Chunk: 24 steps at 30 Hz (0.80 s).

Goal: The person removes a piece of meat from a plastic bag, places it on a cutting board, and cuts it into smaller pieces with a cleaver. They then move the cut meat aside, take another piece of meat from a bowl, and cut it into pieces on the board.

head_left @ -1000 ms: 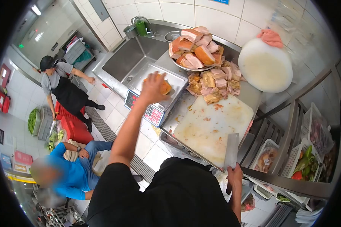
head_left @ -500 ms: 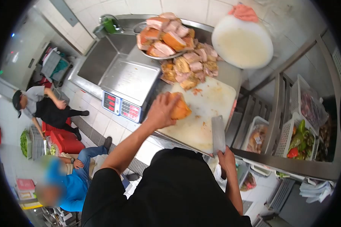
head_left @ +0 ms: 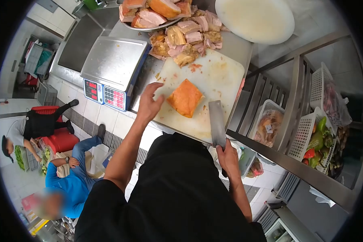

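A block of pork with orange-brown skin (head_left: 186, 98) lies skin up on the white cutting board (head_left: 226, 76). Just left of it, my left hand (head_left: 150, 101) hovers open, fingers spread and apart from the meat. My right hand (head_left: 228, 156) is wrapped round the handle of a cleaver (head_left: 217, 121), whose broad blade points away from me over the board's right front part. Cut pork pieces (head_left: 189, 34) are heaped at the board's far edge. Behind them stands a metal bowl (head_left: 149, 28) of larger pork slabs (head_left: 165, 7).
A digital scale (head_left: 113, 60) stands left of the board, beside a steel sink (head_left: 82, 44). A round white board (head_left: 256, 20) leans at the back. On the right, a metal rack (head_left: 298, 80) holds baskets of peppers (head_left: 320, 141). Two people, one in a blue shirt (head_left: 70, 185), are at the left.
My left hand has let go of the pork block and drawn back to the left. The block now lies alone on the board. My view has shifted, and the cleaver stays in my right hand.
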{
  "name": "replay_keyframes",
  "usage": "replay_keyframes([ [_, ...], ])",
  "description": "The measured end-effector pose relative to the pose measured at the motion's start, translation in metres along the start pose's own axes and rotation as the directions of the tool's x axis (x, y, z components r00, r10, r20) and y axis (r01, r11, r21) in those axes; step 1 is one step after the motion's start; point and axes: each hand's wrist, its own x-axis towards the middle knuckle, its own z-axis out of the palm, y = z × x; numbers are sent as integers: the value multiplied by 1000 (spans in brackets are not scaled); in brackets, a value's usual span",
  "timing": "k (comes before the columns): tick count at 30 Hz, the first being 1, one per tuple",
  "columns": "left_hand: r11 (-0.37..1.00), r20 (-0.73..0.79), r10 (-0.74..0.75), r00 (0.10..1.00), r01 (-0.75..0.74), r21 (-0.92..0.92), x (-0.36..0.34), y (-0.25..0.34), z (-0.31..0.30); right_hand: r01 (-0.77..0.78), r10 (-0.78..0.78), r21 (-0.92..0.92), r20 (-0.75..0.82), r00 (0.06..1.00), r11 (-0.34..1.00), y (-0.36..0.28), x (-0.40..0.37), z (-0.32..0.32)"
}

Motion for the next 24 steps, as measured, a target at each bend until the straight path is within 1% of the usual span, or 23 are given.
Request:
replay_keyframes([
  [1, 981, 61, 151, 987, -157, 116, 1, 1, 11, 5, -5, -17, 8, 1000, 1000, 1, 2, 1],
  [2, 924, 138, 289, 947, -314, 218, 3, 3, 24, 10, -10, -36, 16, 1000, 999, 2, 4, 1],
  [3, 839, 212, 415, 885, -462, 287, 6, 17, 35, 8, -7, -40, 22, 1000, 999, 1, 5, 1],
  [4, 726, 294, 522, 801, -598, 340, 12, 33, 45, 23, -22, -70, 17, 1000, 997, 0, 7, 0],
  [5, 731, 290, 517, 805, -592, 340, 21, 42, 58, 38, -37, -99, 13, 999, 994, -2, 8, -2],
  [6, 712, 472, 419, 776, -603, 359, 32, 49, 69, 39, -37, -103, 18, 999, 994, -5, 9, -4],
  [7, 690, 632, 300, 714, -620, 373, 37, 52, 73, 50, -49, -101, 9, 999, 994, -9, 9, -7],
  [8, 691, 630, 298, 717, -617, 376, 37, 52, 72, 63, -63, -97, -2, 998, 993, -12, 8, -10],
  [9, 724, 544, 203, 814, -499, 476, 39, 53, 70, 68, -68, -97, 0, 998, 993, -14, 9, -12],
  [10, 739, 445, 108, 889, -371, 562, 43, 55, 69, 70, -70, -59, 2, 998, 996, -14, 10, -13],
  [11, 736, 447, 110, 888, -375, 564, 43, 52, 62, 68, -67, -20, 6, 998, 998, -14, 9, -15],
  [12, 822, 347, 11, 938, -206, 531, 39, 40, 48, 65, -65, -18, 6, 998, 998, -15, 7, -16],
  [13, 881, 251, -104, 962, -29, 473, 34, 25, 32, 68, -68, 14, -3, 998, 998, -18, 4, -18],
  [14, 952, 232, -100, 968, 25, 306, 26, -16, 24, 73, -72, 45, -13, 997, 996, -20, 3, -19],
  [15, 971, 261, -225, 939, 193, 141, 11, -8, 15, 71, -71, 43, -9, 997, 997, -20, 3, -19],
  [16, 931, 305, -339, 890, 363, -23, -8, 2, 8, 69, -69, 34, -1, 998, 997, -21, 4, -19],
  [18, 886, 224, -309, 924, 366, -285, -41, -1, 17, 70, -70, 20, 18, 997, 997, -23, 6, -18],
  [19, 850, 189, -329, 925, 377, -368, -50, -1, 25, 94, -94, -11, -10, 995, 995, -25, 7, -18],
  [20, 830, 188, -329, 926, 378, -410, -59, -1, 30, 119, -121, -45, -36, 992, 992, -27, 7, -19],
  [22, 775, 164, -359, 919, 392, -496, -70, 3, 40, 154, -156, -67, -24, 988, 986, -39, 4, -18],
  [23, 769, 164, -366, 916, 396, -502, -73, 1, 42, 188, -190, -81, -23, 982, 979, -48, 1, -19],
  [24, 772, 149, -361, 921, 385, -506, -75, -1, 43, 269, -271, -84, -16, 962, 959, -59, -1, -20],
])
